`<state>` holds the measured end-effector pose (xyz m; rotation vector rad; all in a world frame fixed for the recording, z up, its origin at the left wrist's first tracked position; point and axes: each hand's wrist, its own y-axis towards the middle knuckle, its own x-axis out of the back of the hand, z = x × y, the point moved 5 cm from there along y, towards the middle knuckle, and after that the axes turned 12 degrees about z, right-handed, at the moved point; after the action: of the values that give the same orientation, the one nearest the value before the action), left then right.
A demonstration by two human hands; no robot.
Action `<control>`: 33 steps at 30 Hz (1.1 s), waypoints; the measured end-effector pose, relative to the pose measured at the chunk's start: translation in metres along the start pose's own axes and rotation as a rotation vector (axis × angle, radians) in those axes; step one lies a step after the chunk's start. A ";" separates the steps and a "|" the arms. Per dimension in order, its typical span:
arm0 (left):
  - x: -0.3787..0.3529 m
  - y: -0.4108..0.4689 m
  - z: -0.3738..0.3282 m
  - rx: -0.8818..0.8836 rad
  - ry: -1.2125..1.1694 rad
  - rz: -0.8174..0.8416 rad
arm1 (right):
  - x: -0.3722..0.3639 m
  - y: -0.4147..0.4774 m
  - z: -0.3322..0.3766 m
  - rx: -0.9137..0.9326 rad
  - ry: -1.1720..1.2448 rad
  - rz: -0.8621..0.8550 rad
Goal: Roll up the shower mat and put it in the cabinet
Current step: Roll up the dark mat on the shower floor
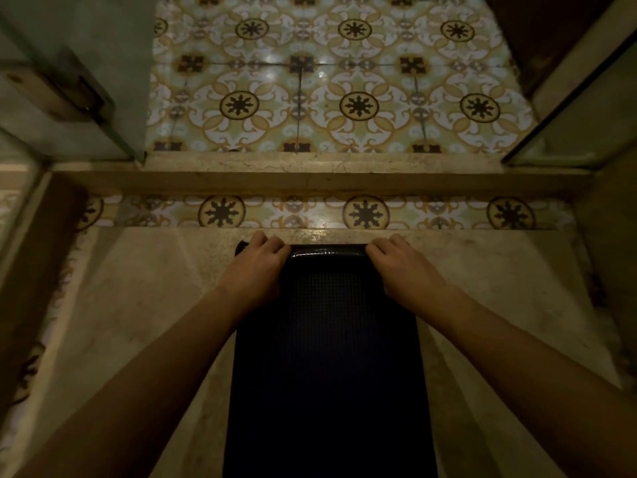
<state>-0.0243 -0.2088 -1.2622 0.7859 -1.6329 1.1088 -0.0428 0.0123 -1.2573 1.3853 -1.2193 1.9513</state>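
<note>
A dark blue-black shower mat with a fine dotted texture lies lengthwise on the beige shower floor, running from the bottom of the view up to the middle. Its far end is curled over into a small glossy roll. My left hand grips the left part of that roll, fingers curled over the top. My right hand grips the right part the same way. Both forearms reach in from the bottom corners. No cabinet is in view.
A raised stone curb crosses the view just beyond the mat. Patterned tile floor lies past it. A glass door with a metal hinge stands at the left, a glass panel at the right.
</note>
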 end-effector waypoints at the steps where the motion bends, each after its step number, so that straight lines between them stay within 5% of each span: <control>1: -0.001 -0.001 0.001 -0.010 0.011 0.006 | -0.001 -0.001 0.001 0.000 -0.007 0.003; 33: 0.005 -0.023 -0.010 -0.020 -0.124 -0.014 | 0.004 -0.018 0.006 -0.030 0.006 0.019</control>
<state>-0.0019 -0.2082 -1.2491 0.8668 -1.7364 1.0501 -0.0278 0.0159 -1.2463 1.3573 -1.2583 1.9410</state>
